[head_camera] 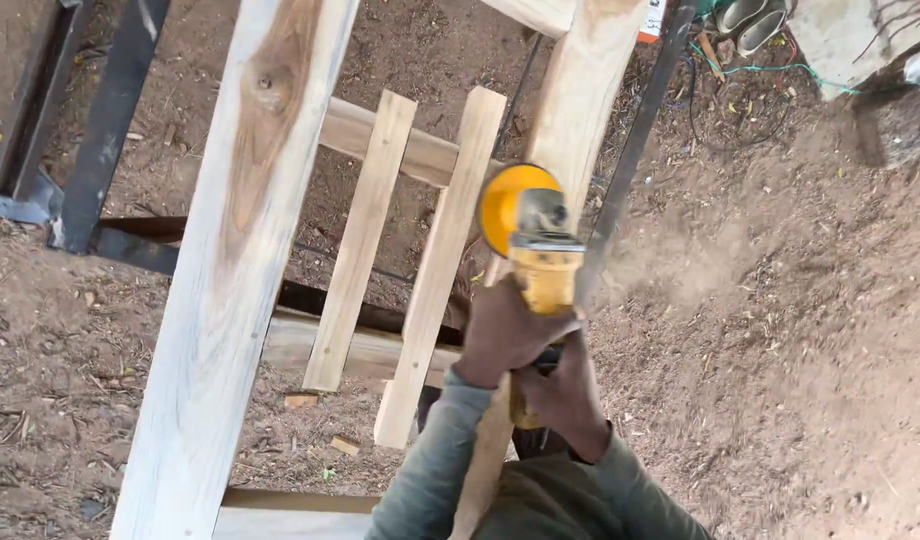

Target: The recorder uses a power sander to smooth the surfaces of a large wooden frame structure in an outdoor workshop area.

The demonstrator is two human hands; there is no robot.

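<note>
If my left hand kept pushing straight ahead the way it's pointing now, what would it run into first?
Probably the grinder's yellow guard. The left hand grips the yellow angle grinder and points up the wooden rail. Beyond the tool, that rail continues; depth is hard to judge.

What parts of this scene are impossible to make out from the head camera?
- Grinder disc: hidden under its yellow guard.
- Grinder handle: covered by the left hand and right hand.
- Wide plank: both ends cut off by the frame edges.
- Ground right of the grinder: blurred by dust.
</note>
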